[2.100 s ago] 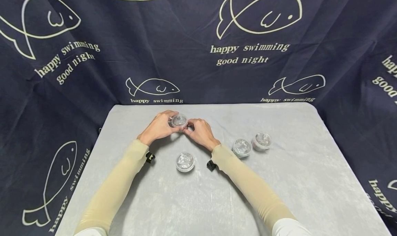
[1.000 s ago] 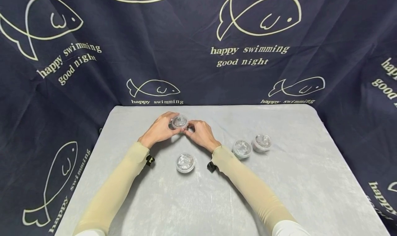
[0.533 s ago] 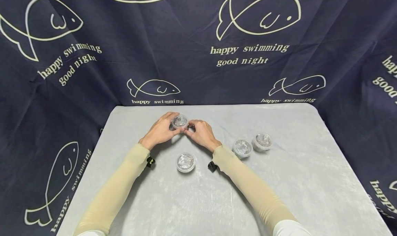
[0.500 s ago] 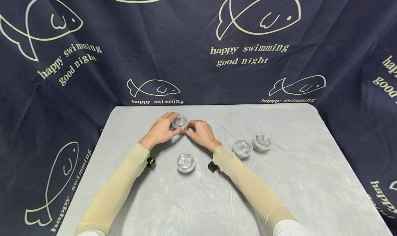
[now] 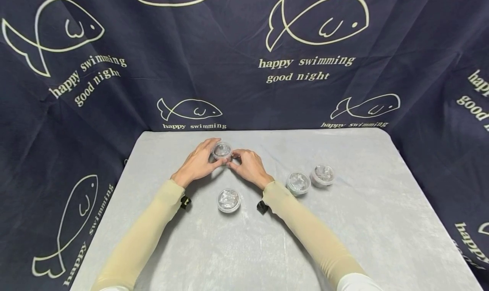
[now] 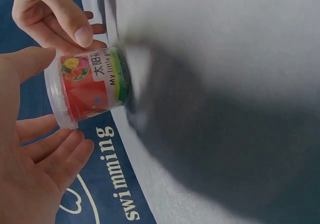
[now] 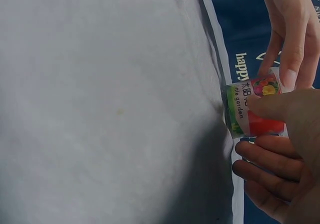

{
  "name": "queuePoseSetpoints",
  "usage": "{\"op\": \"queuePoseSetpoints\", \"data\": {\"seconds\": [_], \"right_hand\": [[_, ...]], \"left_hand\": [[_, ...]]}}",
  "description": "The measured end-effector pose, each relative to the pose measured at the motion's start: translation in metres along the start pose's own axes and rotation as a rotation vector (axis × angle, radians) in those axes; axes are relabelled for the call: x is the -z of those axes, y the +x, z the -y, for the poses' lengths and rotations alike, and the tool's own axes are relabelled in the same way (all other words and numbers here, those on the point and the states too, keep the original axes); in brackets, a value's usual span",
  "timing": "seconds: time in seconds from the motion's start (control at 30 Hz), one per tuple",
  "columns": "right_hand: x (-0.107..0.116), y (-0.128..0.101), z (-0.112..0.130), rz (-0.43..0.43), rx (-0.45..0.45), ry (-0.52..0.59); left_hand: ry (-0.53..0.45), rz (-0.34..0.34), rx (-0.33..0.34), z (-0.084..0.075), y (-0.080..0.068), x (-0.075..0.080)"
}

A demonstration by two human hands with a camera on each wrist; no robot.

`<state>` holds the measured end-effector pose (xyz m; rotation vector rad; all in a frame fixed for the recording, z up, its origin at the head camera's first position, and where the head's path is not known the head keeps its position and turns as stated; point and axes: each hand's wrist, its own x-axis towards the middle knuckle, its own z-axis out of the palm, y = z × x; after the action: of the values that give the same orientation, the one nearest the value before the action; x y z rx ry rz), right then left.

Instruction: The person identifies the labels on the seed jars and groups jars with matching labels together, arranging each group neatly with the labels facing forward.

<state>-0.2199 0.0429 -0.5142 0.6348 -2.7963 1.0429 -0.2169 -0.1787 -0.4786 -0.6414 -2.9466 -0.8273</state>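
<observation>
A small clear-lidded cup (image 5: 221, 150) with a red and green flower label (image 6: 90, 91) stands on the grey table (image 5: 344, 223) toward the back. My left hand (image 5: 208, 156) curls round its left side, thumb and fingers (image 6: 47, 146) flanking the lid rim. From the right, my right hand (image 5: 237, 157) holds the same cup, its thumb (image 7: 272, 104) lying on the label (image 7: 252, 111); its other fingers (image 7: 265, 159) are curled just below. The cup's base touches the table.
Three more lidded cups stand on the table: one (image 5: 228, 199) between my forearms, two (image 5: 298, 182) (image 5: 323, 175) side by side to the right. A dark blue cloth with fish prints (image 5: 298, 66) hangs behind and around the table.
</observation>
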Motion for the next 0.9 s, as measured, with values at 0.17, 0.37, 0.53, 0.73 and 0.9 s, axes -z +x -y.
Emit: {"op": "queuePoseSetpoints", "data": {"seconds": [0.17,0.37,0.53,0.73,0.9], "right_hand": [[0.002,-0.005,-0.001,0.0,-0.001,0.003],[0.006,-0.013,-0.002,-0.015,-0.009,0.001],[0.008,-0.017,-0.004,-0.014,-0.001,-0.002],[0.01,-0.022,-0.001,-0.019,0.031,0.001],[0.015,-0.029,0.004,-0.017,0.051,0.008]], "left_hand": [[-0.012,-0.036,-0.012,-0.002,-0.009,0.001],[-0.014,-0.061,-0.039,-0.004,-0.022,0.002],[-0.016,-0.082,-0.055,-0.008,-0.031,0.002],[-0.052,-0.099,-0.069,-0.018,-0.042,0.006],[-0.087,-0.113,-0.083,-0.026,-0.051,0.01]]}}
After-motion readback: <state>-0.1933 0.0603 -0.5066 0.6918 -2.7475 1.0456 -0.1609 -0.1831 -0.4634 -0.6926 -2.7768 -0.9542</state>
